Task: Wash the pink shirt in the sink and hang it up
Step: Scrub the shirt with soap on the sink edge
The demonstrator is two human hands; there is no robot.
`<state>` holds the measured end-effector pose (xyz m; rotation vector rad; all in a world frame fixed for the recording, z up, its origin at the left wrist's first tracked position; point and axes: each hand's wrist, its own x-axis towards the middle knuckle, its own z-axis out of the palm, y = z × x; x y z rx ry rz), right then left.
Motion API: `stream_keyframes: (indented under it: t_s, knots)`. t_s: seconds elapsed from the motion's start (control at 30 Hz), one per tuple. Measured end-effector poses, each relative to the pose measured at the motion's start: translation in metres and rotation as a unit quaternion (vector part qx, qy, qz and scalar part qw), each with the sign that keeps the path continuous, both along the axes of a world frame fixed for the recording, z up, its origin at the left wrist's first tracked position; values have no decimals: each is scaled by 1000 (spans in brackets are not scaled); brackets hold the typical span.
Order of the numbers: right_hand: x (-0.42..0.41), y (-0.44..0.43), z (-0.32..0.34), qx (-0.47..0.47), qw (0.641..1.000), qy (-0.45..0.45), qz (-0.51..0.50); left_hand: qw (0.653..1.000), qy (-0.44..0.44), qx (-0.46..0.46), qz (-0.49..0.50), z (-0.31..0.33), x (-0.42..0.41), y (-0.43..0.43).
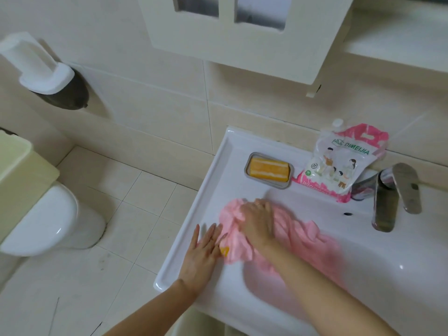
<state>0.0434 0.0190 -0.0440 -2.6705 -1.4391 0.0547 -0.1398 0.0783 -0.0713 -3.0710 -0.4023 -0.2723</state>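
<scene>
The pink shirt (pixel 298 238) lies bunched on the left ledge of the white sink (pixel 194 238), its other end trailing into the basin. My right hand (pixel 257 221) presses down on the bunched cloth, fingers bent over it. My left hand (pixel 202 253) lies flat on the ledge with straight fingers, touching the shirt's left edge. A small yellow patch (pixel 224 251) shows on the shirt beside my left fingers.
A yellow soap bar in a grey dish (pixel 269 170) and a pink-and-white detergent pouch (pixel 339 166) stand at the sink's back. The chrome tap (pixel 390 197) is at the right. A toilet (pixel 48 221) stands to the left, a wall cabinet (pixel 242 44) overhead.
</scene>
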Motion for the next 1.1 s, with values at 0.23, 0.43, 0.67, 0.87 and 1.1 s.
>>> stream_keyframes:
  t_s: [0.23,0.43,0.67,0.87,1.1]
  knots:
    - [-26,-21,-6,55,994,-31,93,1000,-4,2,4,0,2,-2]
    - [-29,-15,4,48,999,4,9,1000,0,10,2,2,0,-1]
    - [-5,-17,6,-27,995,16,-92,1000,-1,17,2,0,-1,0]
    - [23,-18,-3,14,998,-17,-52,1000,-2,29,-1,1,0,1]
    - [4,-7,5,-32,998,1,49,1000,-19,18,-9,0,1,2]
